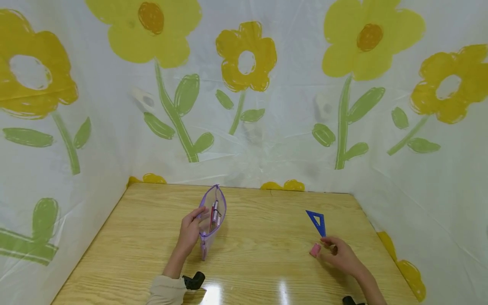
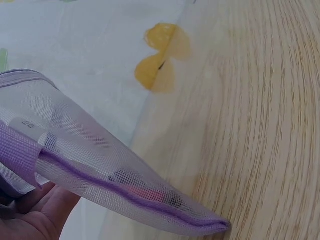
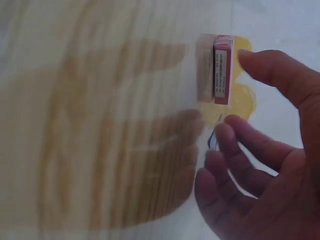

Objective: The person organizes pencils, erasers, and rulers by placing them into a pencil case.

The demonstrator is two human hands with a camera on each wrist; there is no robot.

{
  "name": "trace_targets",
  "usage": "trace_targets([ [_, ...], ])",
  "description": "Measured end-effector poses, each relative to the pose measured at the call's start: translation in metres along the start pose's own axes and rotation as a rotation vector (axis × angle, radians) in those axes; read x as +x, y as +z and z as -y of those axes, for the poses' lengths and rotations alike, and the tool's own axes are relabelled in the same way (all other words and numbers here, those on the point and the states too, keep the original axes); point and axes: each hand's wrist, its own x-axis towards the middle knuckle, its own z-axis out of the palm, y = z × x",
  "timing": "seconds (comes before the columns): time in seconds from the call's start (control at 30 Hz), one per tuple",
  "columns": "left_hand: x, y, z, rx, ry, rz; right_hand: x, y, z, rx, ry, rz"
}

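Observation:
My left hand (image 1: 189, 231) grips a purple-edged mesh pencil case (image 1: 204, 247) by its side, tilted above the left part of the table. Its mouth gapes, and a red pen or pencil (image 1: 212, 214) and a few other items show inside. In the left wrist view the mesh case (image 2: 95, 145) covers most of the fingers. On the right, my right hand (image 1: 343, 256) reaches with thumb and fingers apart around a small pink eraser (image 1: 315, 250) with a printed label. A blue set square (image 1: 321, 226) lies just beyond the fingertips; whether they touch it I cannot tell.
The wood-grain table (image 1: 263, 237) has a shiny surface that reflects light near its front. White sheeting printed with yellow flowers (image 1: 246, 55) encloses it at the back and both sides.

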Motion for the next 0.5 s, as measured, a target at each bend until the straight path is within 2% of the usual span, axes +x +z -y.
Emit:
trace_targets([
  [0.33, 0.0001, 0.0016, -0.004, -0.008, 0.0, 0.029, 0.002, -0.0011, -0.0007, -0.008, 0.009, 0.063],
  [0.5, -0.0005, 0.0027, -0.0024, -0.013, -0.006, 0.034, 0.0019, 0.0001, -0.0038, -0.021, -0.039, 0.092],
])
